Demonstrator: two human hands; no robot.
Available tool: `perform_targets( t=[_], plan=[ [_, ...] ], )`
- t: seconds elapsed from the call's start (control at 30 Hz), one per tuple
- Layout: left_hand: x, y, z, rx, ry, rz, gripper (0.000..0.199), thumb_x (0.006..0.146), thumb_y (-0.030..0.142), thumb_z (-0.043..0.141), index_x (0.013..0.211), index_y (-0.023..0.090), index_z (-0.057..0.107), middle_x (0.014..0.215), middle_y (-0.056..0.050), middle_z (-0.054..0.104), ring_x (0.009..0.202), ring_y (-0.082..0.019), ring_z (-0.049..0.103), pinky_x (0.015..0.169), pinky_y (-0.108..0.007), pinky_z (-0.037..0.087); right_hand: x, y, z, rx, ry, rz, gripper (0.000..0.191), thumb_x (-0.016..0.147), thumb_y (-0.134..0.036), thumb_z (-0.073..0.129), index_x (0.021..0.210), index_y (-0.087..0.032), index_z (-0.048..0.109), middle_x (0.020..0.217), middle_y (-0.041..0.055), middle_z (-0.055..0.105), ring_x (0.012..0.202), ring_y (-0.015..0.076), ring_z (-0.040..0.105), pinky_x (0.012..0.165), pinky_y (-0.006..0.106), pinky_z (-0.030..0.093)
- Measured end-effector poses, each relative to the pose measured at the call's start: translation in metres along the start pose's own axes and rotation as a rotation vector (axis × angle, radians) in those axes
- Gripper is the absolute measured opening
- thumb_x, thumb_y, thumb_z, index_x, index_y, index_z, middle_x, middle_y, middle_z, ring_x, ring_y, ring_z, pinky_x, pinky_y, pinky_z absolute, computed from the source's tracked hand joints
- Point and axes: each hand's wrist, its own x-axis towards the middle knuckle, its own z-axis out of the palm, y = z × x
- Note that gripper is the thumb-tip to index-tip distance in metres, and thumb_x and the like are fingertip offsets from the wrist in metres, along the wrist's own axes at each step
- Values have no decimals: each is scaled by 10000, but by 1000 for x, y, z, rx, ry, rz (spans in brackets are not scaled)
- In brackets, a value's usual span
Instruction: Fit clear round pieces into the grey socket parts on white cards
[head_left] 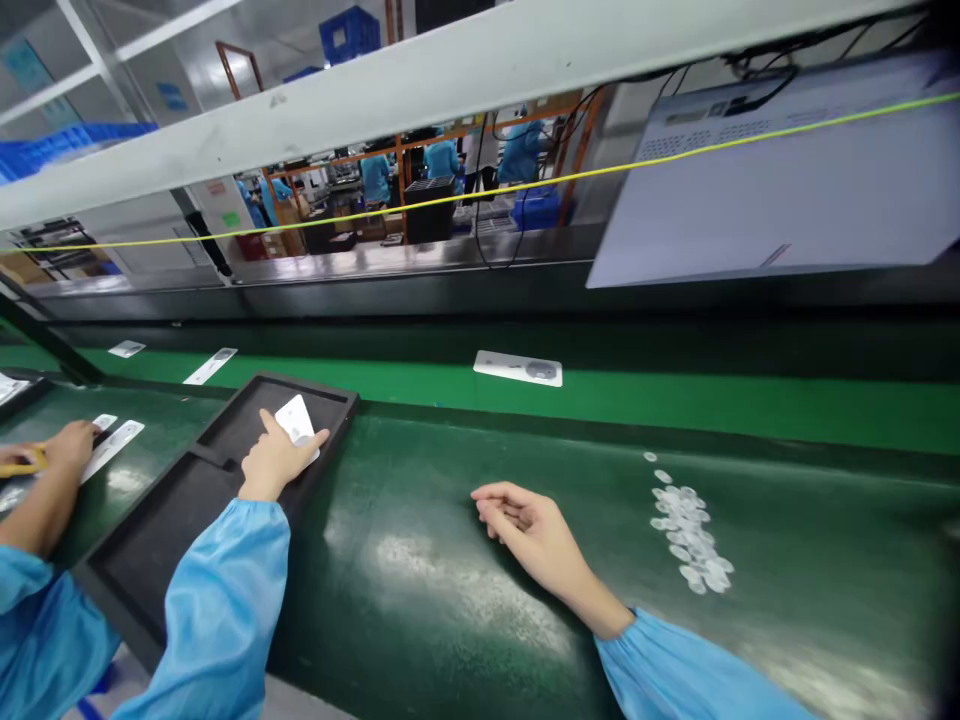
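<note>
My left hand (276, 458) is over the black tray (343, 400) on the left, with thumb and fingers around a white card (295, 415) that has a grey round patch at its lower end. The card lies tilted in the tray's far compartment. My right hand (532, 535) hovers above the green bench (420, 610), fingers curled in and thumb tip close to the index tip; I see nothing in it. To its right lies a loose pile of small clear round discs (688, 530).
A white strip (517, 368) with a dark oval lies on the bright green belt (675, 405) behind the bench; another strip (211, 366) lies farther left. At far left, a co-worker's hands (64, 452) are beside more white strips. A white panel (780, 190) hangs above right.
</note>
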Motion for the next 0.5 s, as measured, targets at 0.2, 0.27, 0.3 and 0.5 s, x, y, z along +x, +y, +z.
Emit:
perform_targets(
  t=[0.2,0.27,0.3,0.5],
  plan=[
    [5,2,-24,-52,17,116,612,903,329,572,1399,-26,514,1156,-260,690,1201,-406,618,1015,-467,490,6,-5,0,106,9,9,594,756,-694,745,917,-123,718,696,42,636,588,129,581,565,258,503],
    [-8,11,-34,-70,42,207,454,926,235,487,1316,48,627,1221,-212,682,1225,-376,611,1052,-460,474,7,-7,-3,162,-29,37,597,749,-682,767,925,-114,718,697,44,644,554,114,574,516,229,476],
    [-19,18,-36,-93,50,290,431,935,219,469,1308,98,648,1263,-169,675,1235,-342,610,1073,-433,467,8,-8,-6,203,-65,69,604,749,-679,772,936,-108,718,708,53,656,534,111,574,482,215,458],
    [-109,85,4,-331,-288,1321,517,869,20,430,1155,326,733,1247,6,700,1280,-204,591,1276,-550,76,2,-12,-38,629,-384,458,748,858,-793,551,1017,-80,709,851,159,725,610,170,687,402,188,485]
  ],
)
